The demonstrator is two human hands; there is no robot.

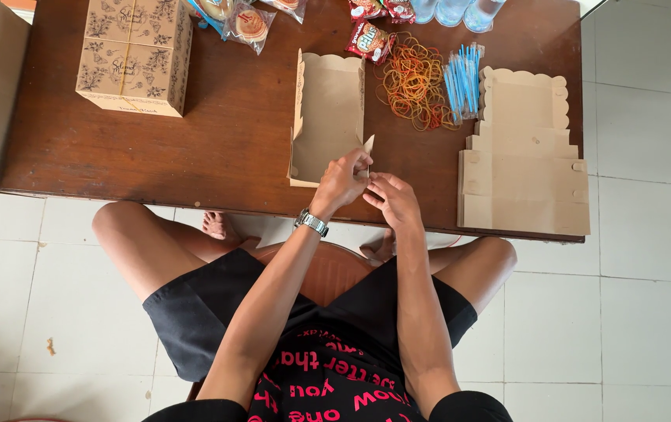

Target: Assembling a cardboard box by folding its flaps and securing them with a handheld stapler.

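Note:
A half-folded brown cardboard box (327, 117) with scalloped edges lies on the wooden table (218, 148) right in front of me. My left hand (341, 180), with a wristwatch on the wrist, pinches the box's near right corner flap. My right hand (394, 202) sits just beside it, fingers curled at the same corner, touching the flap. Both hands are at the table's near edge.
A stack of flat box blanks (523, 168) lies at the right. Rubber bands (413, 78) and blue straws (463, 78) sit behind it. A finished patterned box (134, 55) stands at the far left, snack packets (370, 39) and cups along the far edge.

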